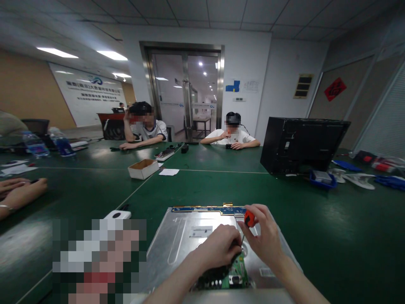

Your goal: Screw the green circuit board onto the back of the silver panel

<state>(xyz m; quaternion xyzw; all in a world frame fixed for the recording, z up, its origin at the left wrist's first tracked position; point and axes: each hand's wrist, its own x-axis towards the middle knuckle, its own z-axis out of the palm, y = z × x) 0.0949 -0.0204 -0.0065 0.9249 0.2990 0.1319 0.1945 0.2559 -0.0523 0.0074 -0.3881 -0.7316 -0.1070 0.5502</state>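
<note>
Right hand [265, 238]: grip pinched round orange-handled screwdriver [249, 218], shaft slanting down over metal panel [183, 230] on counter [332, 236]. Left hand [223, 245]: fingers curled by shaft; hold cannot be told. Risk: off-axis pressure could slip the hidden tip, scratching green board [242, 267].

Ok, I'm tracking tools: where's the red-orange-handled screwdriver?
Head view, right of centre: the screwdriver is in the right hand, over the silver metal panel.

Right hand [265, 234] grips orange-and-black-handled screwdriver [249, 218]; left hand [221, 245] curled near its thin shaft, above flat silver metal panel [172, 238] on green tabletop [325, 223]. Far right, boxy black casing [303, 145]; farther left, open white cardboard box [141, 172].
</note>
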